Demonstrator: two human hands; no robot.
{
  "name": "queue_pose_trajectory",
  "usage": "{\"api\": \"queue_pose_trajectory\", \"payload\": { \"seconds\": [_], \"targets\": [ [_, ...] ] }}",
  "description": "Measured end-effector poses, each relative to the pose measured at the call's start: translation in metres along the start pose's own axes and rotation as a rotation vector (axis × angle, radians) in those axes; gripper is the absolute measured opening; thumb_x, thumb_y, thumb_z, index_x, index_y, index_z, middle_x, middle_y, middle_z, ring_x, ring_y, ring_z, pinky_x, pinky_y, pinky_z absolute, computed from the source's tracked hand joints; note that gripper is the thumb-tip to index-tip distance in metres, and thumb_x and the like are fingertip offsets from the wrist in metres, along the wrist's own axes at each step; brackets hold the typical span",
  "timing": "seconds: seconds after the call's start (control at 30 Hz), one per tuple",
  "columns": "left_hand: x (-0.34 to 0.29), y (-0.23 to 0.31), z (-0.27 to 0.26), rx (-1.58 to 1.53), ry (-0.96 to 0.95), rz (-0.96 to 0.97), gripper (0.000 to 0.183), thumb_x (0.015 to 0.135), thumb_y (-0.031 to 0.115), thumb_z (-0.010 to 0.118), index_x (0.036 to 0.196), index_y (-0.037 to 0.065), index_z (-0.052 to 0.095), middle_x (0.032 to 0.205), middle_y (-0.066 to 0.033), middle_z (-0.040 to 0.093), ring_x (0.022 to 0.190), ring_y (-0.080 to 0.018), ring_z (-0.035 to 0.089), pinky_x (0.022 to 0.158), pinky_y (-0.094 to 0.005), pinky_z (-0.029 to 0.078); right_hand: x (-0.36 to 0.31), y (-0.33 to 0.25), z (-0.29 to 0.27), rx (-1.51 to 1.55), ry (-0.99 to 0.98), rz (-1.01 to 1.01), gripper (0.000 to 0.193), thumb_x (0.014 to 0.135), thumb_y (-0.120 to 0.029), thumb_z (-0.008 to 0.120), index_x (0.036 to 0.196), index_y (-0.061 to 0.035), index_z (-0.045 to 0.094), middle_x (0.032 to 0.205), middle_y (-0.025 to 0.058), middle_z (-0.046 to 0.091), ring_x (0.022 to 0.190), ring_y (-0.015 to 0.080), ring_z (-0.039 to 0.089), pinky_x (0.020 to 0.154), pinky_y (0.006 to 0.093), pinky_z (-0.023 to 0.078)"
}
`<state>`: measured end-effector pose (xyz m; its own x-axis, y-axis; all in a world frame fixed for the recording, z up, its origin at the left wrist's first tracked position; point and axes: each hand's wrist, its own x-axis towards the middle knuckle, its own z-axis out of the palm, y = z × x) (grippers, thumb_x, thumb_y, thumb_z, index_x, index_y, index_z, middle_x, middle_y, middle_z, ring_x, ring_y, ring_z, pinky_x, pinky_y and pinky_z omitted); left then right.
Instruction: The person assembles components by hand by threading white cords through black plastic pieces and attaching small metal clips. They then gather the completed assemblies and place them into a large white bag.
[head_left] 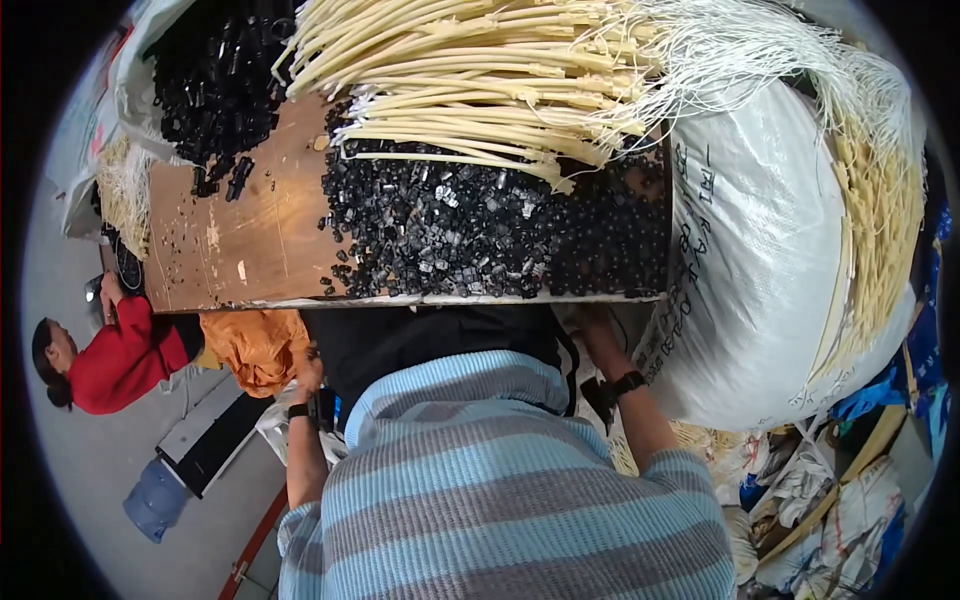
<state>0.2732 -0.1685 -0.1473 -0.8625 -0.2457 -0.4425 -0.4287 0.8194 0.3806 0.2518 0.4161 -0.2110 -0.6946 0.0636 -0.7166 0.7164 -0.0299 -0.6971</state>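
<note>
Both of my hands are low at my sides, beneath the near edge of the wooden table (pixel 240 240). My left hand (pixel 309 370) is against a crumpled orange plastic bag (pixel 258 348); its fingers do not show well enough to read their pose. Beside my right thigh, my right hand (pixel 597 333) is close to a bulging white woven sack (pixel 755 270), its fingers mostly hidden by the table edge. On the tabletop lie a spread of small black plastic pieces (pixel 440 225) and a bundle of cream-coloured tubes (pixel 480 80) with thin white strings (pixel 740 55).
More black parts (pixel 220 90) spill from a white sack at the far left. Another cream bundle (pixel 880 220) rests over the right sack. A person in red (pixel 130 355) sits at left, near a blue water jug (pixel 155 500). Crumpled bags (pixel 850 520) fill the lower right.
</note>
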Motion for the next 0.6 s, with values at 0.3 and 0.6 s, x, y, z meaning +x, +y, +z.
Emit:
{"api": "queue_pose_trajectory", "payload": {
  "seconds": [0.3, 0.6],
  "targets": [
    [0.022, -0.035, -0.004, 0.054, -0.248, 0.154, 0.029, 0.092, 0.01, 0.049, 0.12, 0.004, 0.054, 0.099, -0.0037, 0.058, 0.087, -0.0129, 0.053, 0.077, -0.0268, 0.043, -0.061, 0.06, -0.02, -0.845, 0.02, -0.496, 0.014, 0.088, -0.013, 0.053, 0.088, -0.0039, 0.064, 0.082, 0.0208, 0.061, 0.075, 0.0373, 0.059, 0.069, 0.0415, 0.05],
    [0.072, -0.061, 0.024, 0.007, -0.377, 0.162, 0.033, 0.092, 0.017, 0.049, 0.123, 0.004, 0.053, 0.106, -0.0051, 0.057, 0.094, -0.0168, 0.052, 0.083, -0.0303, 0.041, -0.136, 0.087, -0.015, -0.765, -0.033, 0.415, 0.038, 0.078, -0.029, 0.065, 0.106, -0.0029, 0.068, 0.099, 0.0234, 0.067, 0.097, 0.0379, 0.064, 0.083, 0.0448, 0.052]
  ]
}}
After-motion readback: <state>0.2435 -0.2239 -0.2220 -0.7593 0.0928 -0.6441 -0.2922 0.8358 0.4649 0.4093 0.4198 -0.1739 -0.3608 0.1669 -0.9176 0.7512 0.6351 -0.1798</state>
